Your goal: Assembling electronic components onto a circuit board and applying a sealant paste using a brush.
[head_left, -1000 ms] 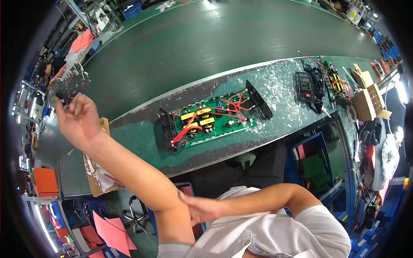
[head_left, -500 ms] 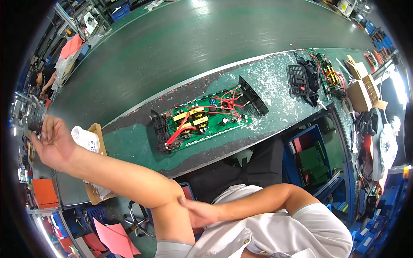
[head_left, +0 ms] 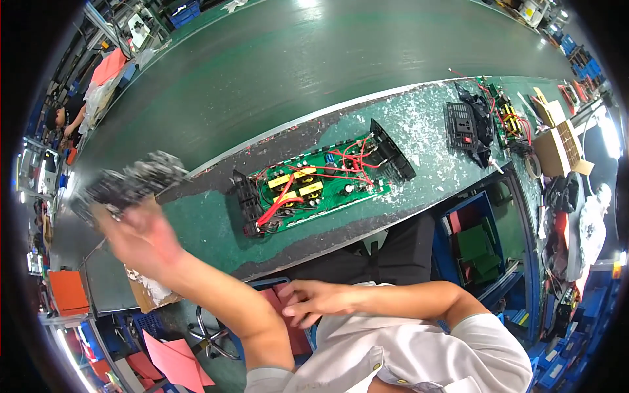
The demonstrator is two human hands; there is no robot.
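Board labels (head_left: 311, 189), yellow, seemingly illegible

A blurred black-and-grey object (head_left: 139, 179) slanted at the left hand (head_left: 145, 237); the red-wired green circuit board (head_left: 331, 188) lay on the bench (head_left: 200, 226).

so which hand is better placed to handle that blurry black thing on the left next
Probably the left hand: it is beside the blurred black thing, though blur hides any grip. The right hand is farther, near the left elbow.

Head-worn fisheye looks down from above; the workbench (head_left: 203, 216) lies close below.
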